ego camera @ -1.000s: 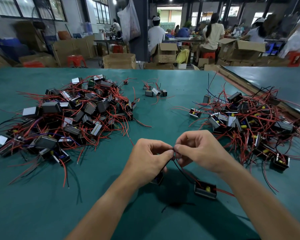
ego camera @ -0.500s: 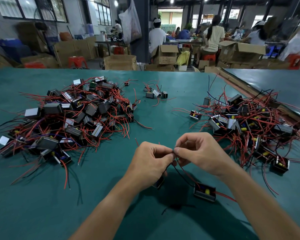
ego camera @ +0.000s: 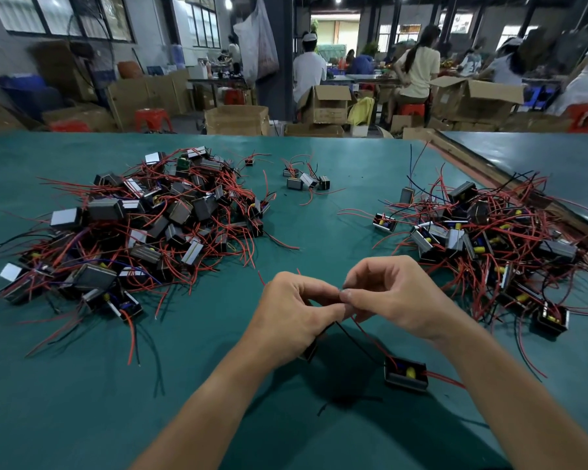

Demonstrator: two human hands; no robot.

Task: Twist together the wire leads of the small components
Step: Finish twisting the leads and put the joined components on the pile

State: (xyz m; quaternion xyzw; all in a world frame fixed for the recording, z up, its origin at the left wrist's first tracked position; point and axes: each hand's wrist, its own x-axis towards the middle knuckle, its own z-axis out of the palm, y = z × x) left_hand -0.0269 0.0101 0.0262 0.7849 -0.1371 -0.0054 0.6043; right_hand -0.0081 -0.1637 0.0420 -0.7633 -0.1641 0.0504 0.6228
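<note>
Pinching the wire leads [ego camera: 357, 340], left grip [ego camera: 296, 312] and right grip [ego camera: 396, 296] both closed on them just above the green counter [ego camera: 82, 401]. Trailing down from the pinch to one small component [ego camera: 406, 375] lying on the counter under the right wrist, with a second component [ego camera: 309, 351] beneath the left palm.

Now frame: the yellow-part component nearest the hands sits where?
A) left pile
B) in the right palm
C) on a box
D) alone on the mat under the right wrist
D: the component lies alone on the green mat below the right hand, its leads rising toward the fingertips.
</note>
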